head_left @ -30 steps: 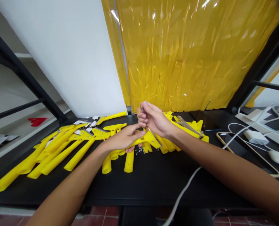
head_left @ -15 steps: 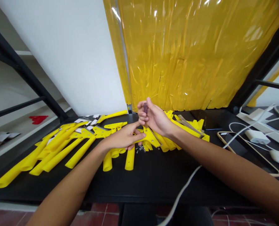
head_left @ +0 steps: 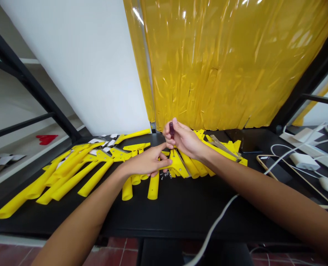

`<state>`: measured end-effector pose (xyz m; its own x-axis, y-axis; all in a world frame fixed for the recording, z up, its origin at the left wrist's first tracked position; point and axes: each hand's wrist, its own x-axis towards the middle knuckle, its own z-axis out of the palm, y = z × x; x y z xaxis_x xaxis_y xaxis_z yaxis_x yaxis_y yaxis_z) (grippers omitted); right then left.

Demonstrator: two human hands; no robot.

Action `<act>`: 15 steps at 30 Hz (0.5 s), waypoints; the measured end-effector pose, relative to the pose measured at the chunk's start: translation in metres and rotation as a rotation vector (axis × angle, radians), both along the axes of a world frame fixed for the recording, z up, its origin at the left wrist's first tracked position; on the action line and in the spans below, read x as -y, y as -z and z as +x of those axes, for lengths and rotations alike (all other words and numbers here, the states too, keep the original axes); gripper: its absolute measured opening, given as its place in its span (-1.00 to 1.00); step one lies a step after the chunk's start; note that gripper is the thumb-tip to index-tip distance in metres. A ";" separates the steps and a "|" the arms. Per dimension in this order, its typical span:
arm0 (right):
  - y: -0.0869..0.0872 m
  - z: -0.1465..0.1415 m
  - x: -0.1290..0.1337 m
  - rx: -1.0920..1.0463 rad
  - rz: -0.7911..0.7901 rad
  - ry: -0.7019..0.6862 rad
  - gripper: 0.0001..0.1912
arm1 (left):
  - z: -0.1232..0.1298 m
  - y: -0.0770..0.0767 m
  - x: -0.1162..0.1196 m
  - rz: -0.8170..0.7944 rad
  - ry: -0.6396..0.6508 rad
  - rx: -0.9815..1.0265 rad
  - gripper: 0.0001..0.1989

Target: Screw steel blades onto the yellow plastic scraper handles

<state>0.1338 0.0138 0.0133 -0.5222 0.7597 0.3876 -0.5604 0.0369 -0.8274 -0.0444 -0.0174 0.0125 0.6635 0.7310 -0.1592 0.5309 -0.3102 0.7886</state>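
Observation:
My left hand (head_left: 145,161) is closed on a yellow plastic scraper (head_left: 179,168), whose wide head carries small screws and a thin blade along its edge. Above that head, my right hand (head_left: 186,139) grips a screwdriver by its dark purple handle (head_left: 172,130). The screwdriver stands nearly upright, its shaft pointing down at the scraper; fingers partly hide where the tip meets it. Loose small screws and nuts (head_left: 168,175) lie on the black table just below the held scraper. Yellow tubular handles (head_left: 153,188) stick out under my left hand.
Many yellow scrapers (head_left: 69,181) are piled at the left, and more (head_left: 227,151) lie behind my right forearm. A phone (head_left: 288,181), white cables and chargers (head_left: 303,161) occupy the right side. A white cable (head_left: 213,227) crosses the front edge. Behind hangs a yellow plastic curtain (head_left: 221,66).
My right fingers have shifted around the screwdriver handle and the hand sits slightly lower. My left hand keeps the scraper in nearly the same place. The view has moved slightly.

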 end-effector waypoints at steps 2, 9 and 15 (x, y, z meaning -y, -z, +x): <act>0.001 0.000 0.001 0.022 -0.008 -0.042 -0.60 | 0.001 -0.001 0.000 -0.007 -0.004 0.002 -0.45; 0.006 -0.002 -0.002 -0.057 -0.077 -0.042 -0.57 | 0.000 -0.004 -0.002 -0.046 -0.004 -0.014 -0.44; 0.010 -0.002 -0.005 -0.115 -0.163 -0.081 -0.60 | -0.001 -0.002 -0.004 -0.050 0.004 -0.016 -0.42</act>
